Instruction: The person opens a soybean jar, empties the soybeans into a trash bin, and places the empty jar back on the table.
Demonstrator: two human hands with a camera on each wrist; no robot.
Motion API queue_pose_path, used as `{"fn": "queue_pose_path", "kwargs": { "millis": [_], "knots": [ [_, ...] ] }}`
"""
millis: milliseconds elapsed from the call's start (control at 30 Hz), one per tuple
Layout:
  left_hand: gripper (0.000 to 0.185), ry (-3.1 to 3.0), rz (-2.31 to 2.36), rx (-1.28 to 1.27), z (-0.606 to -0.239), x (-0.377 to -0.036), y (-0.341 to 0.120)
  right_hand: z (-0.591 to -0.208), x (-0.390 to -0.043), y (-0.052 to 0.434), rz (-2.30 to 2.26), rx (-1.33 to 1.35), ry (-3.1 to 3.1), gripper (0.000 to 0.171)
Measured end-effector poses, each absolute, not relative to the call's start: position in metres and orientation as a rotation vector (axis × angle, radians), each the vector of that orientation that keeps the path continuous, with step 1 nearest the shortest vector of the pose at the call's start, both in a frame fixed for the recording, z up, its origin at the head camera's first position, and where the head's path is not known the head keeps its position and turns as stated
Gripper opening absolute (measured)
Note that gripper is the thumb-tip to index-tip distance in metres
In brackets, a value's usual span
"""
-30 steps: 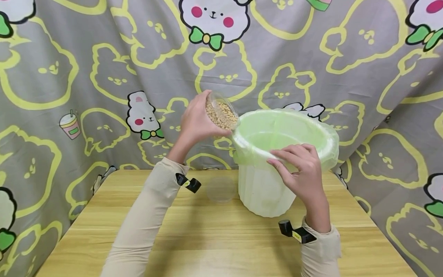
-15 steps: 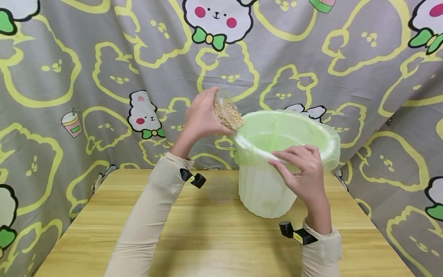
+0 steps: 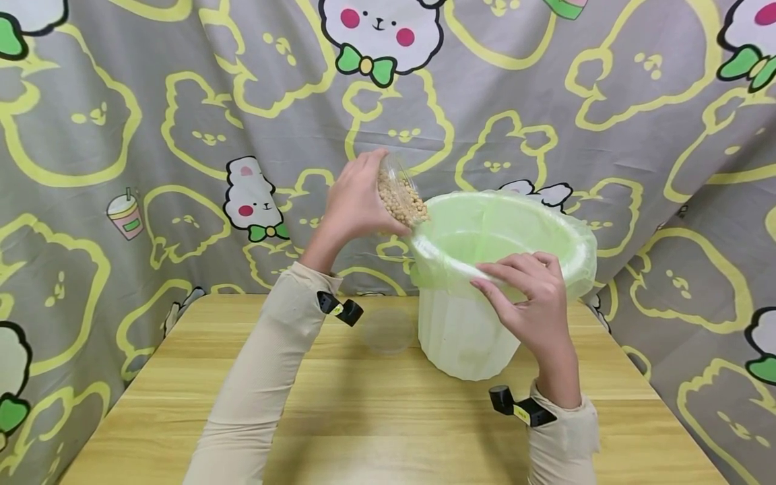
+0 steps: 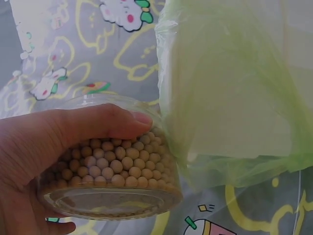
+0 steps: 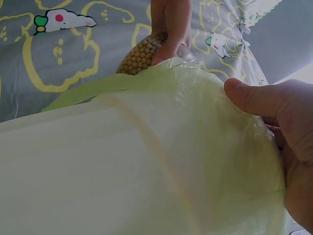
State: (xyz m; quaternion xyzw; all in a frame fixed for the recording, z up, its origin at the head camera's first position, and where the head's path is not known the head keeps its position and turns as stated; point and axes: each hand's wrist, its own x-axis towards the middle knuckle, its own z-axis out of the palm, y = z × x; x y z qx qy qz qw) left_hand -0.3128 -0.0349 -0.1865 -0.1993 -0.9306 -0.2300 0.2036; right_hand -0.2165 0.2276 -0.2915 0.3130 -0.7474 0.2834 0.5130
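Note:
My left hand (image 3: 358,202) grips a clear jar (image 3: 394,174) by its side, tilted with its mouth toward the trash bin (image 3: 463,330). Small round beige beans (image 4: 117,166) that look like soybeans pack the jar in the left wrist view, and some lie right at its mouth over the bin's left rim. A pale green trash bag (image 3: 503,209) lines the bin and folds over its rim. At the near rim my right hand (image 3: 530,303) holds on, thumb outside and fingers over the edge. The bottom inside the bin is hidden.
A clear round disc (image 3: 388,330), like a lid, lies on the wooden table (image 3: 364,417) left of the bin. Behind the table hangs a grey curtain (image 3: 291,121) with yellow cartoon outlines. Each wrist carries a small black camera.
My left hand has moved slightly right with the jar and tipped it further toward the bin. The beans have shifted toward the jar's mouth. My right hand keeps its place at the rim.

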Motion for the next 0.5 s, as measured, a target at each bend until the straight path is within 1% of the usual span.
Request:
{"fn": "queue_pose_path", "kwargs": {
  "millis": [267,500],
  "knots": [
    [0.132,-2.598,-0.618,-0.559,-0.1840,-0.3107,-0.0324,-0.2910,-0.2169,0.2280,0.684,0.754,-1.793,0.033],
    [0.131,-2.580,-0.634,-0.565,-0.1832,-0.3101,-0.0312,-0.2912,-0.2167,0.2274,0.687,0.752,-1.791,0.038]
  ]
}}
